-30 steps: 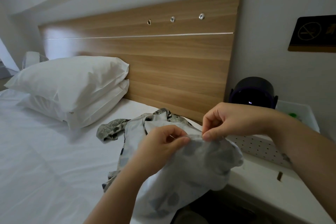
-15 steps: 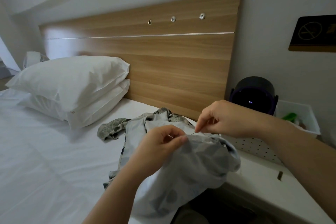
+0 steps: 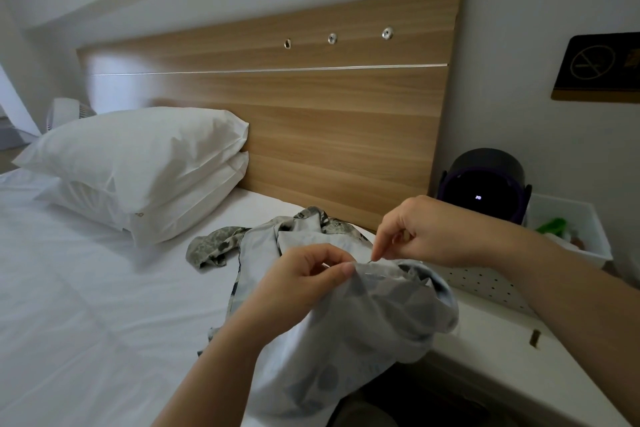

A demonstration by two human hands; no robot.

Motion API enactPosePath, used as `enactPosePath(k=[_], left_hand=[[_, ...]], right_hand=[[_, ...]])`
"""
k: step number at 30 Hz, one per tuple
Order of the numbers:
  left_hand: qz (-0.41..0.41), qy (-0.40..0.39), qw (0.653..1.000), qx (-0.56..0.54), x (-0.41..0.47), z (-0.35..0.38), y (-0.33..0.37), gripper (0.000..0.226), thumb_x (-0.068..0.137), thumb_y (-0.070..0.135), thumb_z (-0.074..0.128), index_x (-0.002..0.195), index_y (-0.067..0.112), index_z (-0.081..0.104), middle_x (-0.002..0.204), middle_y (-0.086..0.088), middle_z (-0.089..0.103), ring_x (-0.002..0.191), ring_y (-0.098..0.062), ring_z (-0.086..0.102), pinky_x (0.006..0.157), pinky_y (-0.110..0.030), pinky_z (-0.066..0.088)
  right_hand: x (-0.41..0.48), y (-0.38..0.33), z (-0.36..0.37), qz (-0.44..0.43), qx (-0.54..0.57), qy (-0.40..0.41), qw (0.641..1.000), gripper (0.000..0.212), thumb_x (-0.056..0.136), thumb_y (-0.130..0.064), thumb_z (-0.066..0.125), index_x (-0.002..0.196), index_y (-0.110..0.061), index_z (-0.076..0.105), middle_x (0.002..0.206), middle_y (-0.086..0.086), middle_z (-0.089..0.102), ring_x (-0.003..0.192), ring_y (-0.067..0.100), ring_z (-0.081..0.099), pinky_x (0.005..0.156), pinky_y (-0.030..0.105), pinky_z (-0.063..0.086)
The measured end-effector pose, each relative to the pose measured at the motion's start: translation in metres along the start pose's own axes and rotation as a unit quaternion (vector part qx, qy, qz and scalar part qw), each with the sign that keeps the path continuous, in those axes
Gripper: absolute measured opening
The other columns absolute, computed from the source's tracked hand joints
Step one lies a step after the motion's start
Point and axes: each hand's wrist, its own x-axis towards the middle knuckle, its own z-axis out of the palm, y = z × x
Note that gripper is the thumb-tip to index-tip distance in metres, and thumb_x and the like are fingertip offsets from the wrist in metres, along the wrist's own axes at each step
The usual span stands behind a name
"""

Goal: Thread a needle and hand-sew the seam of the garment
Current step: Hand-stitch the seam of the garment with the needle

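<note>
A pale grey garment (image 3: 363, 333) with darker blotches lies bunched over the bed's right edge, turned inside out near me. My left hand (image 3: 304, 274) pinches a fold of its raised edge between thumb and fingers. Just to the right, my right hand (image 3: 422, 236) pinches a thin needle (image 3: 372, 259) whose tip sits at the fabric edge beside my left thumb. The thread is too fine to make out.
Two white pillows (image 3: 138, 163) are stacked at the left against a wooden headboard (image 3: 311, 121). A white bedside table (image 3: 502, 350) stands on the right with a dark round device (image 3: 485, 184) and a white tray (image 3: 571, 232) holding something green.
My right hand has lifted slightly up and away from the fabric edge, drawing the needle with it. My left hand keeps its pinch on the fold.
</note>
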Motion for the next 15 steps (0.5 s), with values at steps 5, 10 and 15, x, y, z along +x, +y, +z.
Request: enactPosePath(k=[5, 10, 15], left_hand=[[-0.007, -0.023, 1.0, -0.016, 0.001, -0.001, -0.002, 0.02, 0.091, 0.023, 0.062, 0.078, 0.033, 0.073, 0.077, 0.005, 0.069, 0.076, -0.012, 0.062, 0.076, -0.03, 0.048], [-0.006, -0.03, 0.999, -0.015, 0.002, 0.003, -0.004, 0.014, 0.092, 0.024, 0.062, 0.081, 0.025, 0.071, 0.079, -0.004, 0.065, 0.076, -0.018, 0.056, 0.075, -0.035, 0.043], [-0.006, -0.021, 0.999, -0.047, 0.003, 0.003, -0.005, 0.018, 0.079, 0.04, 0.06, 0.079, 0.025, 0.07, 0.079, -0.007, 0.058, 0.076, -0.021, 0.047, 0.074, -0.038, 0.037]], right_hand=[[0.0, -0.003, 0.002, -0.004, -0.008, -0.003, 1.0, 0.023, 0.089, -0.015, 0.062, 0.082, -0.034, 0.074, 0.085, -0.015, 0.07, 0.081, -0.006, 0.062, 0.075, 0.014, 0.051], [0.002, -0.009, 0.011, -0.052, -0.039, 0.011, 0.998, 0.018, 0.088, -0.011, 0.064, 0.088, -0.026, 0.074, 0.087, -0.014, 0.065, 0.08, -0.005, 0.058, 0.074, 0.014, 0.048], [0.003, -0.008, 0.016, -0.076, 0.02, 0.107, 0.991, 0.018, 0.083, -0.003, 0.069, 0.094, -0.017, 0.074, 0.088, -0.006, 0.067, 0.078, 0.004, 0.06, 0.072, 0.016, 0.048]])
